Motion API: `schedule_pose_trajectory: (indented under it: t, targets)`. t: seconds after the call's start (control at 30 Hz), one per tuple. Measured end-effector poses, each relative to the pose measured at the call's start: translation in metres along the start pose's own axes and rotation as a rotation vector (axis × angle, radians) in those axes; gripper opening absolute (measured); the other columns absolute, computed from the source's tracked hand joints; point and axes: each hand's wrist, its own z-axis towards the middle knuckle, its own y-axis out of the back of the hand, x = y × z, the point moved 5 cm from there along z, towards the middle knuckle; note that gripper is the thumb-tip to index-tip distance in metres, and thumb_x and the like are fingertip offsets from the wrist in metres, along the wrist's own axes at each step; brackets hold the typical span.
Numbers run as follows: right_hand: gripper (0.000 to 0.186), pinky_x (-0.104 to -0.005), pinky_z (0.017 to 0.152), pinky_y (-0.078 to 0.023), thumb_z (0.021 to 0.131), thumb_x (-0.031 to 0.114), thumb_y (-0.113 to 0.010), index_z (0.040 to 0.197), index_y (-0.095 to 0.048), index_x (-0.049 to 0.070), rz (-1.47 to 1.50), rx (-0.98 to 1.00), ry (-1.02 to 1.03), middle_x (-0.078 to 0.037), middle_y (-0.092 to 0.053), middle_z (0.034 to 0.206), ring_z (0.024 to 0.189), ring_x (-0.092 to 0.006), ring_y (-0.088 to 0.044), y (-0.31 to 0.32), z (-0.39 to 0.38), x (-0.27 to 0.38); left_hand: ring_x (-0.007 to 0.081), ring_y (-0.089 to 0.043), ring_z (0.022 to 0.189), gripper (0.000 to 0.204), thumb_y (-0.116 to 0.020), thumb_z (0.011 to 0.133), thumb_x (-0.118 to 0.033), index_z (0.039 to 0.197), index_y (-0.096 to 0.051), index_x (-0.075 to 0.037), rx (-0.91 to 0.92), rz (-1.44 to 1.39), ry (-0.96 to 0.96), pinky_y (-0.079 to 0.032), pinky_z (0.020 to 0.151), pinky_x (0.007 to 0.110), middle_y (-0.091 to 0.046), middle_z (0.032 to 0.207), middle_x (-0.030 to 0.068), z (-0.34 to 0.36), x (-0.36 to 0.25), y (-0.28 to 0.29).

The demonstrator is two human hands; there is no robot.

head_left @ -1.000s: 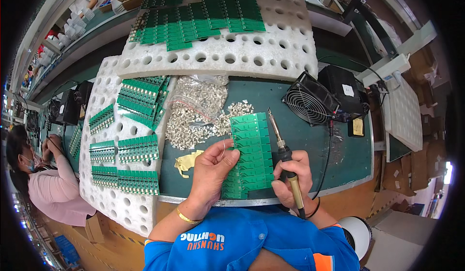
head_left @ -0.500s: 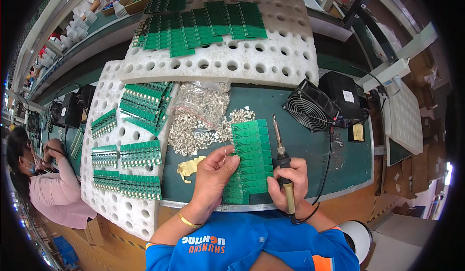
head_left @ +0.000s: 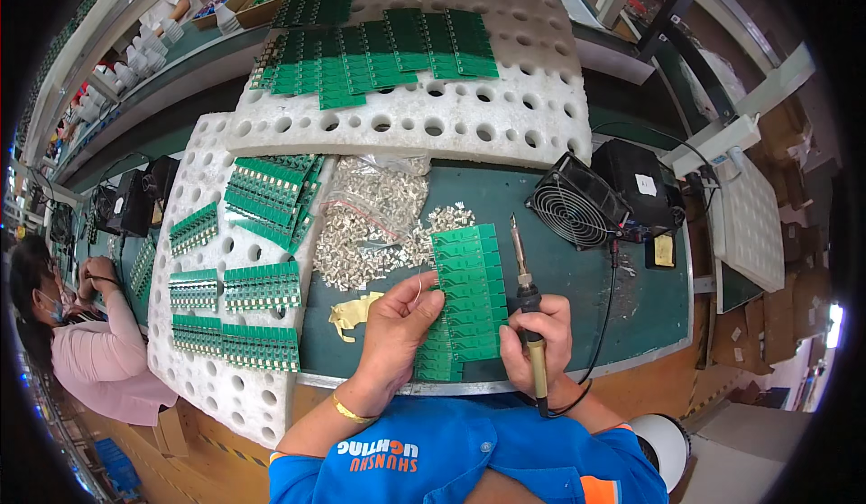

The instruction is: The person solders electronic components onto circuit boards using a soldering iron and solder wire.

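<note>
green board [head_left: 469,297] pinched at edge by left hand [head_left: 397,319], grip closed; soldering iron [head_left: 527,300] held in right hand [head_left: 547,331], grip tight.

Head view (wide fisheye), downward — near

Two hands [head_left: 397,325], one soldering iron [head_left: 535,346], one fan [head_left: 577,205] toward three o'clock, four boards [head_left: 262,285] toward eight, one bag [head_left: 379,184] toward ten.

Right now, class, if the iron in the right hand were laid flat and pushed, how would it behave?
The iron would probably roll, its handle looking round. Its trailing cord may tug and curb that roll. It should stay stiff, given the straight metal shaft.
</note>
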Motion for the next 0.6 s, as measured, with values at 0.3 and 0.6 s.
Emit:
schedule_pose_trajectory:
  t: [0.3, 0.6]
  targets:
    - [0.041, -0.0329, 0.065, -0.048, 0.074, -0.009, -0.070, 0.110, -0.054, 0.004, 0.021, -0.006, -0.080, -0.013, -0.061, 0.093, 0.079, -0.0246, -0.057, 0.0007, -0.0048, -0.0065, 0.0085, -0.065, 0.090, 0.034, -0.063, 0.096, -0.010, 0.128, -0.058, 0.002, 0.045, -0.007, 0.031, -0.053, 0.074, 0.020, -0.070, 0.107, 0.0085, 0.0004, 0.0044, 0.0040]
    - [0.039, -0.0325, 0.065, -0.047, 0.077, -0.008, -0.069, 0.111, -0.054, 0.005, 0.031, -0.026, -0.115, -0.012, -0.061, 0.089, 0.079, -0.0234, -0.057, 0.0009, -0.0059, -0.0080, 0.0027, -0.061, 0.078, 0.031, -0.061, 0.097, -0.009, 0.126, -0.060, 0.001, 0.023, -0.009, 0.018, -0.045, 0.060, 0.015, -0.071, 0.101, 0.0040, -0.0012, 0.0031, -0.0020]
